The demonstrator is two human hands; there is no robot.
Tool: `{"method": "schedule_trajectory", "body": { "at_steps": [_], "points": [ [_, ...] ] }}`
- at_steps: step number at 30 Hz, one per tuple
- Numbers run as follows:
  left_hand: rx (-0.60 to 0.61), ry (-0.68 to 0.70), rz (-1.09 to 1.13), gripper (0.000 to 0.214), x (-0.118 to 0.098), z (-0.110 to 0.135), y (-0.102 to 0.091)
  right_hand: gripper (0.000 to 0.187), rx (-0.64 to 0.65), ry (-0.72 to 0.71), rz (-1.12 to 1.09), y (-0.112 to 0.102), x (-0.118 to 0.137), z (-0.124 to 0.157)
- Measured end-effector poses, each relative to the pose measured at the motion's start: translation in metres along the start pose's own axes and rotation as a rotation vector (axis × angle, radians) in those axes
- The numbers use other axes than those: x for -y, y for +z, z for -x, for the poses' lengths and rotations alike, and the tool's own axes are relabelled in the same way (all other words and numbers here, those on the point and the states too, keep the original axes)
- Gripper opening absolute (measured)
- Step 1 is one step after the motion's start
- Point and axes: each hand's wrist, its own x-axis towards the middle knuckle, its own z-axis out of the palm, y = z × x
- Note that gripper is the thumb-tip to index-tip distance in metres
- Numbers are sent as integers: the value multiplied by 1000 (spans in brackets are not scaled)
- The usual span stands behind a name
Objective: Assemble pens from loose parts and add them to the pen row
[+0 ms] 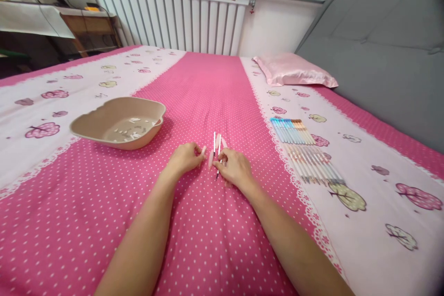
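One tube [204, 150] I am pinching in my left hand [186, 157], one refill [219, 142] in my right hand [237, 166], light pressure probably suiting both.

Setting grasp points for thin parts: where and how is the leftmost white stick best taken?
Probably by its far, white half, from above, pinching across its width. The leftmost white stick is thin and straight, lying lengthwise away from the person, with its dark end nearer. I'd favour the left side for approach: there is room there, while a pink piece sits close on the right.
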Motion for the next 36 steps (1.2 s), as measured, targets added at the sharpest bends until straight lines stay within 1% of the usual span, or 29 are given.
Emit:
{"method": "schedule_trajectory", "body": {
  "at_steps": [5,8,10,12,16,18,20,24,28,33,36],
  "points": [
    [-25,-10,-26,28,0,-1,1,9,-2,130,-46,2,2,-1],
    [-84,-27,-53,28,-3,0,-1,14,-32,221,-89,1,1,-2],
    [-110,-26,-59,28,-7,3,-4,16,-57,257,-170,2,-2,-4],
    [-112,-17,-59,28,-12,5,-5,17,-87,296,-349,4,-7,-7],
    [-80,-35,-125,33,-24,10,-3,25,-135,403,-890,8,-16,-13],
    [-40,-67,-164,34,-29,12,0,29,-147,427,-1027,7,-17,-16],
    [-23,-96,-193,35,-33,13,5,30,-176,440,-1094,2,-16,-18],
    [-60,-108,-235,34,-34,12,16,34,-262,466,-1178,-7,-14,-19],
    [-76,-96,-212,29,-32,12,18,41,-345,476,-1253,-14,-13,-18],
    [-85,-39,-58,24,-33,15,9,51,-433,435,-1268,-26,-11,-16],
    [-138,81,76,22,-35,14,8,57,-518,349,-1244,-39,-10,-14]
  ]
}}
